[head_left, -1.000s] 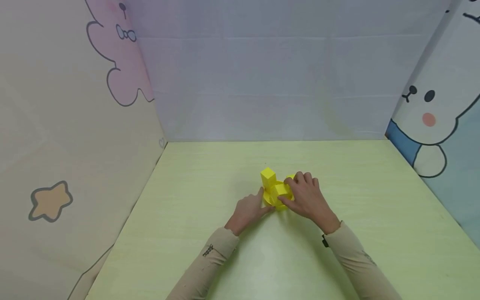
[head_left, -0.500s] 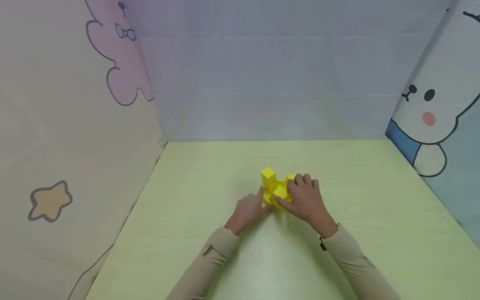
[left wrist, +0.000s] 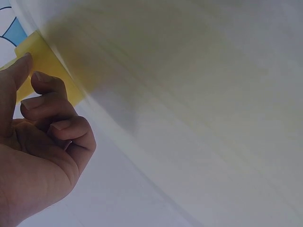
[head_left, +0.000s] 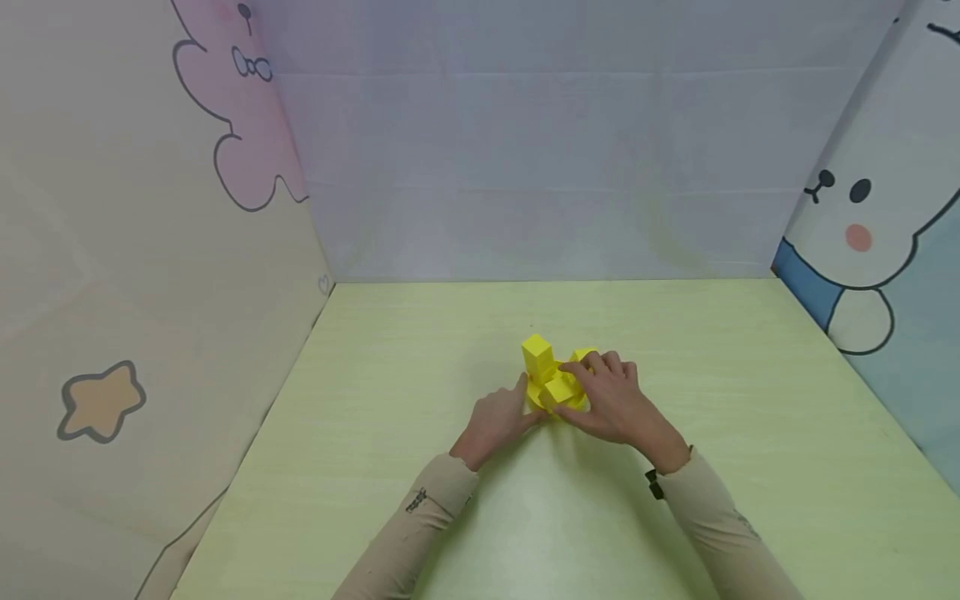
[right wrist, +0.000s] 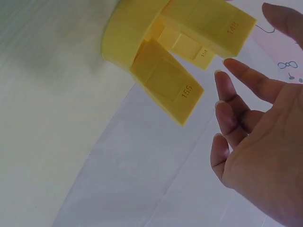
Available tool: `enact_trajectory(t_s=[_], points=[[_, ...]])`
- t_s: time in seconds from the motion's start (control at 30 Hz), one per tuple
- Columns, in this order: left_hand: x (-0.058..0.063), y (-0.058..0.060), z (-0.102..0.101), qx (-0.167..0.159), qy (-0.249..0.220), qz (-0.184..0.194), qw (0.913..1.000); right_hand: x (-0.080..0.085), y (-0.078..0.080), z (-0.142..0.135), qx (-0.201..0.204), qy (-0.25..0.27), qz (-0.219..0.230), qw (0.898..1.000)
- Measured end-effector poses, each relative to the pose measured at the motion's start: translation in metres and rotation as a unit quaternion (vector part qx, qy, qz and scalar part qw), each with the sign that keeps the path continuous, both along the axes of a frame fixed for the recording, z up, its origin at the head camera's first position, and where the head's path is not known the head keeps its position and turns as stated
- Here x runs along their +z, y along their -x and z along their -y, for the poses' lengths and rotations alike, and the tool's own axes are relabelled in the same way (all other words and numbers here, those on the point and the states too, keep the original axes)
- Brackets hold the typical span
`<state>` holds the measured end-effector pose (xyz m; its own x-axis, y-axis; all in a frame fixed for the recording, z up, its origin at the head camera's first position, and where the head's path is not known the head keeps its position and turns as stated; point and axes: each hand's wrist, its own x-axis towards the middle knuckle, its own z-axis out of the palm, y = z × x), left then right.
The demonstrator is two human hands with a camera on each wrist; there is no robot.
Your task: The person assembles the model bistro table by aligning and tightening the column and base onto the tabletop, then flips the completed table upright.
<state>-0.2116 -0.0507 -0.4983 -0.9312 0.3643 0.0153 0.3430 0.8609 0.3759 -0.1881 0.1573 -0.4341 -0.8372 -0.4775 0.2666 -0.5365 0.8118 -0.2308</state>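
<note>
A round yellow base (right wrist: 125, 38) carries several yellow blocks standing up from it; in the right wrist view one block (right wrist: 168, 85) is marked 155 and another block (right wrist: 210, 26) 148. In the head view the tall block (head_left: 537, 357) rises at the back left and a tilted block (head_left: 557, 392) sits at the front. My left hand (head_left: 495, 421) holds the base's left side between thumb and index finger; its other fingers curl in. Close over the front block is my right hand (head_left: 611, 404), thumb and fingers spread apart, with a gap between fingertips and blocks in its wrist view.
The pale green table (head_left: 360, 375) extends around the base. A plain light wall sheet (head_left: 547, 167) stands behind it. Side walls with cartoon prints, including a star (head_left: 101, 402), border the left and right.
The right hand first holds the front block, shifts slightly left with it, then its fingers spread and it draws back a little. The front block now sits more tilted. The left hand stays put.
</note>
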Motion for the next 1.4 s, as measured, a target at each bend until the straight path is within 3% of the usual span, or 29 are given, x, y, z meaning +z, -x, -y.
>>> enact_trajectory(t_s=[0.17,0.57,0.9,1.4], points=[[0.0,-0.001,0.0,0.0,0.001,0.002,1.0,-0.001,0.001,-0.001,0.009,0.011,-0.009,1.0],[-0.002,0.0,0.0,0.001,-0.002,-0.01,1.0,-0.022,-0.001,0.021,-0.08,0.044,-0.022,0.996],[0.0,0.0,-0.001,0.002,-0.006,-0.001,1.0,-0.017,-0.004,0.016,-0.079,0.047,-0.026,0.995],[-0.003,0.0,0.0,-0.001,0.005,-0.024,0.9997,-0.026,-0.001,0.021,-0.07,0.044,-0.099,0.992]])
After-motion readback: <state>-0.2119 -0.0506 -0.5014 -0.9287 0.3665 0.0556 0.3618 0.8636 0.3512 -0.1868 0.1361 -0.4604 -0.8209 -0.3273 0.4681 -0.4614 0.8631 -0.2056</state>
